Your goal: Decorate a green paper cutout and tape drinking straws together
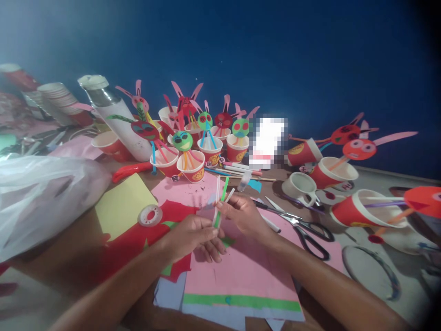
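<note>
We've narrow green & white strips [225, 185], prob. paper (view's blurry), over the flat pink paper sheet [255, 276], L hand [193, 236] & R hand [243, 215] both pinching them. Likely light, bendy: best held near the base.

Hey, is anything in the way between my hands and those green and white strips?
Nothing visible is. Your right hand pinches the strips partway up, and your left hand is at their lower end. The scissors lie off to the right, not in between.
</note>
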